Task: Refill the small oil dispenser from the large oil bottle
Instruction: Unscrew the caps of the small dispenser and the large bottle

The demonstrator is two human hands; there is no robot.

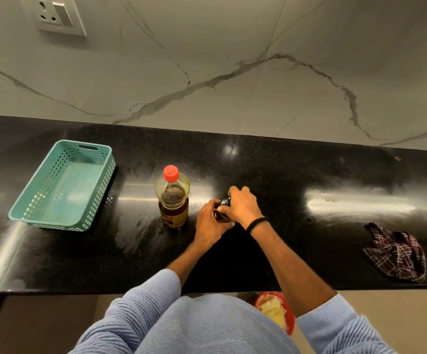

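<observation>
The large oil bottle (173, 198) stands upright on the black counter (296, 180), its red cap on and dark oil in its lower half. Just right of it stands the small oil dispenser (222, 209), mostly hidden between my hands. My left hand (208, 223) grips the dispenser's body from the left. My right hand (241, 204) curls over its dark top from the right. Only the glossy dark top and a sliver of amber glass show.
A teal perforated basket (64, 186) sits at the counter's left. A dark checked cloth (398, 252) lies crumpled near the front edge at the right. Below the counter stands a red bin (276, 311) with pale scraps. A wall socket (54, 15) is up left.
</observation>
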